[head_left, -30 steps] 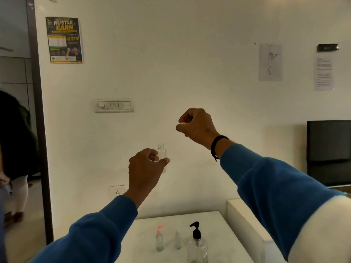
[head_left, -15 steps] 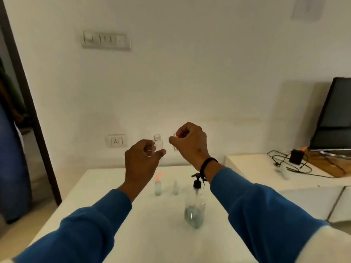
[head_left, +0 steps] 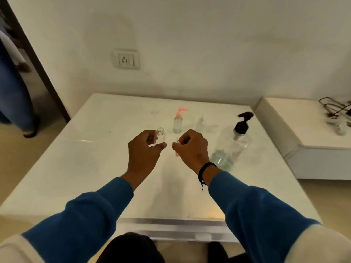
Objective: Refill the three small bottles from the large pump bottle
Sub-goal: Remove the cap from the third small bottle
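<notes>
The left hand point(head_left: 144, 149) grips a small open bottle point(head_left: 161, 134) over the table point(head_left: 95, 168) — clear, light, probably slippery; its body is the best hold. The right hand point(head_left: 191, 147) pinches its pink-tubed cap point(head_left: 177, 151). Far right stands the large pump bottle point(head_left: 230, 145), nearly empty.

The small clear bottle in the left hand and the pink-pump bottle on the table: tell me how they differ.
The small clear uncapped bottle is held in the air by the left hand; the small clear bottle with the pink pump stands on the white table. The held one has an open threaded neck; the standing one has its pump on. The held one looks empty; the standing one's fill cannot be told. Both are small and clear.
</notes>
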`<control>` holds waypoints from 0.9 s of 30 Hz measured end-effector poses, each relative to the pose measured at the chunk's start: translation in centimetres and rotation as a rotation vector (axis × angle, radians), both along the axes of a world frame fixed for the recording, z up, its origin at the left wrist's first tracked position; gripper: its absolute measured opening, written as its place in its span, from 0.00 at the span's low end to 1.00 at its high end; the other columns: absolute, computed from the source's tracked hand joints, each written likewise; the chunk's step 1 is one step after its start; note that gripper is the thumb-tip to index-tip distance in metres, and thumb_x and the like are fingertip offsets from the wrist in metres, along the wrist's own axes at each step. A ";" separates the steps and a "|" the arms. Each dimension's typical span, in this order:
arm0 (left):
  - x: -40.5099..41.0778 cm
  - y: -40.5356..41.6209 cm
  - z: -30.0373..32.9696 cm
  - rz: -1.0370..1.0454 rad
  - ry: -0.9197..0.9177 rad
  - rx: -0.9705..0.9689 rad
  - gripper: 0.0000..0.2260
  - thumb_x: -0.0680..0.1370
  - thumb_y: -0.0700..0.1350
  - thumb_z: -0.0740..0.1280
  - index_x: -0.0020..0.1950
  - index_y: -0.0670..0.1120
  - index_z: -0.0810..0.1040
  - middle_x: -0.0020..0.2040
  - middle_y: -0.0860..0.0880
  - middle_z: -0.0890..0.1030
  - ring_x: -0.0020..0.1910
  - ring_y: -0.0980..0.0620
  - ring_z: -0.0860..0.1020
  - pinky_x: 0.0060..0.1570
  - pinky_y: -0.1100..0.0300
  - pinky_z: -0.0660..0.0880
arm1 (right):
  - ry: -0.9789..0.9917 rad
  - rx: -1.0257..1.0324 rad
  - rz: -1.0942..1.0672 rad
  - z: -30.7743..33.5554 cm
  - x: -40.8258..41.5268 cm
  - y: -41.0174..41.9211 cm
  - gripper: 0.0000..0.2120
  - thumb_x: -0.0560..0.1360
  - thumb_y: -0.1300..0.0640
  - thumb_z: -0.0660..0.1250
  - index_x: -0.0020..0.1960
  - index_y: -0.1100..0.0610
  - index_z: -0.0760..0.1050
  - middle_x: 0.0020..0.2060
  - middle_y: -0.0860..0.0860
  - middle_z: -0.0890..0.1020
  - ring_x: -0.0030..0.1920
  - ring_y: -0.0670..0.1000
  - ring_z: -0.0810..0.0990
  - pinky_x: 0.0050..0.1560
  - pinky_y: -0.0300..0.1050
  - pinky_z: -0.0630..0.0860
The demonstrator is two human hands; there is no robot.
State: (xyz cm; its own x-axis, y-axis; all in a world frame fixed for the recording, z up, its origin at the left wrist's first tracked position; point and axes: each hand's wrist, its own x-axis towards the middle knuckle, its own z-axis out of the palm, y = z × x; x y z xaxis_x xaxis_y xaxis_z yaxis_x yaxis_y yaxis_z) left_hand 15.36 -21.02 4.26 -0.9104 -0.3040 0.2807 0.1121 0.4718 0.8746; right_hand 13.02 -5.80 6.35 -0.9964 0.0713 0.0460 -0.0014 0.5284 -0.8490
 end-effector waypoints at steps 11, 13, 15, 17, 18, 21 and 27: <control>-0.6 -1.4 -6.3 0.008 -0.067 -0.015 0.14 0.71 0.39 0.79 0.55 0.43 0.82 0.47 0.53 0.83 0.46 0.56 0.81 0.43 0.80 0.71 | -0.160 0.156 0.076 -8.2 -0.7 -2.8 0.06 0.71 0.56 0.73 0.43 0.57 0.77 0.39 0.50 0.81 0.42 0.52 0.81 0.43 0.48 0.81; -0.5 -1.2 -6.8 0.008 -0.068 -0.023 0.14 0.71 0.39 0.79 0.55 0.42 0.82 0.48 0.52 0.83 0.46 0.55 0.81 0.43 0.80 0.70 | -0.168 0.166 0.083 -8.6 -0.7 -3.0 0.07 0.72 0.55 0.73 0.43 0.56 0.77 0.39 0.49 0.81 0.41 0.51 0.80 0.41 0.46 0.79; -0.6 -1.1 -7.0 0.013 -0.069 -0.037 0.14 0.72 0.40 0.79 0.56 0.42 0.82 0.48 0.53 0.82 0.47 0.54 0.81 0.42 0.81 0.70 | -0.161 0.184 0.082 -8.8 -0.9 -3.1 0.08 0.72 0.53 0.73 0.43 0.56 0.77 0.39 0.48 0.80 0.41 0.50 0.79 0.40 0.43 0.77; -0.6 -0.9 -7.0 0.015 -0.069 -0.038 0.15 0.72 0.40 0.79 0.56 0.42 0.82 0.48 0.53 0.82 0.47 0.54 0.81 0.42 0.81 0.70 | -0.159 0.202 0.087 -8.8 -1.0 -3.2 0.08 0.72 0.52 0.73 0.43 0.55 0.76 0.39 0.48 0.80 0.41 0.49 0.79 0.40 0.43 0.77; -0.7 -0.8 -7.0 0.018 -0.071 -0.035 0.15 0.72 0.40 0.79 0.57 0.42 0.82 0.49 0.52 0.83 0.48 0.54 0.81 0.42 0.81 0.70 | -0.160 0.209 0.094 -8.9 -1.0 -3.2 0.08 0.73 0.52 0.73 0.44 0.55 0.76 0.40 0.48 0.80 0.41 0.50 0.79 0.41 0.44 0.77; -0.7 -0.7 -6.7 0.026 -0.070 -0.033 0.16 0.72 0.40 0.78 0.58 0.42 0.82 0.51 0.50 0.84 0.48 0.53 0.81 0.41 0.82 0.70 | -0.158 0.226 0.111 -9.0 -1.0 -3.1 0.10 0.74 0.50 0.73 0.47 0.55 0.76 0.43 0.49 0.80 0.44 0.50 0.79 0.45 0.46 0.79; -1.0 -0.7 -4.8 0.039 -0.038 -0.053 0.16 0.72 0.40 0.79 0.57 0.41 0.82 0.52 0.46 0.85 0.49 0.50 0.82 0.41 0.81 0.70 | -0.109 0.224 0.129 -7.2 -1.0 -2.2 0.14 0.74 0.47 0.74 0.52 0.55 0.76 0.49 0.50 0.79 0.49 0.50 0.78 0.51 0.45 0.78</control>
State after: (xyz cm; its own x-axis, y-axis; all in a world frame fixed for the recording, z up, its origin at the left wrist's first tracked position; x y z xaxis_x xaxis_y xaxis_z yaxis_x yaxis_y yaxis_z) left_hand 14.39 -21.69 -0.59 -0.9086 -0.3247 0.2626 0.0599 0.5211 0.8514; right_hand 12.01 -7.95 -0.83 -0.9965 -0.0560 -0.0618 0.0044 0.7046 -0.7095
